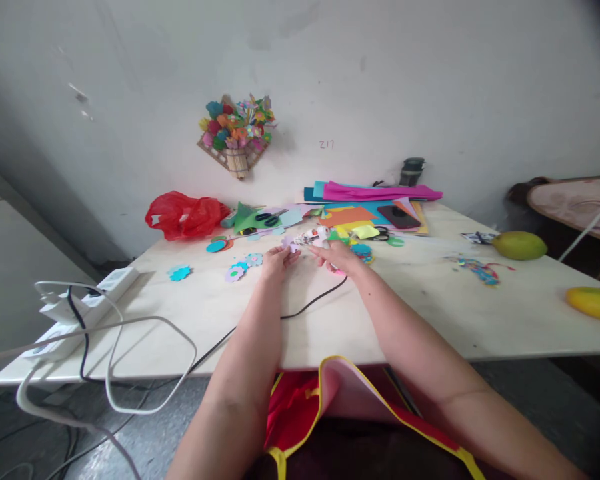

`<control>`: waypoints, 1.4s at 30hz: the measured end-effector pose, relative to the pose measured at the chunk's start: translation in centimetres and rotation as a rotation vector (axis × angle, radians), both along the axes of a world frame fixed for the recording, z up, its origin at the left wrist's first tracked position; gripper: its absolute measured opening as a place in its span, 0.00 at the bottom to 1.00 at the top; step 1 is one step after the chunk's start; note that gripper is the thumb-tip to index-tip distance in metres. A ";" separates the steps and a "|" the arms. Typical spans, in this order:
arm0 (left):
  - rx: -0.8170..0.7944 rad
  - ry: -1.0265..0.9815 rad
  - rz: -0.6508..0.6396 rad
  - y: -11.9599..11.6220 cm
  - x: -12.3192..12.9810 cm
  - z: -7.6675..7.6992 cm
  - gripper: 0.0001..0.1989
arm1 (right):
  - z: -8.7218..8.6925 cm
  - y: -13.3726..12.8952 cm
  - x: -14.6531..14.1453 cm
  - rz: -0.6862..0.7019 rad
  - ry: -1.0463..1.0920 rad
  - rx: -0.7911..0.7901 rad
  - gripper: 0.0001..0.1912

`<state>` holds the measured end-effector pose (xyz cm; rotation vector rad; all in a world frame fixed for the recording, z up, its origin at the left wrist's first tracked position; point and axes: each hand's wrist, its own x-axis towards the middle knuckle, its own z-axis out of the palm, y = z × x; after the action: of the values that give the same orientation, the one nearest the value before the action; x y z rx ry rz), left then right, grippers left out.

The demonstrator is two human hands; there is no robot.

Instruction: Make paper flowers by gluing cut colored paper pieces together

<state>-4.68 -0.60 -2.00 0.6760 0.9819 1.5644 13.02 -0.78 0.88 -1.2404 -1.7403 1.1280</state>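
Note:
Near the table's middle, my left hand [279, 261] has its fingers closed on the edge of a lilac paper flower [293, 245]. My right hand [336, 256] is a little to the right, its fingers bent together over something small, with a bit of pink showing beneath them. Between and just beyond the hands lies a white patterned object [311, 236], from whose side a black cord [310, 307] seems to run. Left of my left hand are lilac and blue paper flowers [235, 272]. Blue paper discs [362, 250] lie beside my right hand.
A white power strip [115, 283] with looping cables is at the left edge. Behind are a red plastic bag [185, 215], scissors [270, 217], coloured sheets [347, 217] and a phone [399, 217]. A green mango [520, 245] and a yellow one [593, 303] sit right.

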 end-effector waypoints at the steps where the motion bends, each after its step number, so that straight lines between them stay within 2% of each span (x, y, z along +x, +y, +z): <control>1: 0.003 -0.005 -0.001 0.0 0.0 0.0 0.09 | 0.0 0.1 0.0 -0.001 -0.001 0.000 0.18; 25: 0.018 0.006 0.003 0.1 -0.1 -0.1 0.09 | 0.4 -0.4 -0.2 -0.042 -0.029 -0.006 0.20; 42: 0.012 0.019 -0.010 0.3 -0.2 -0.3 0.06 | 0.1 -0.2 -0.3 -0.029 -0.045 0.028 0.20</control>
<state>-4.85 -0.32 -2.28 0.7042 0.9827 1.5590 12.73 -0.98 0.94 -1.2789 -1.7603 1.0632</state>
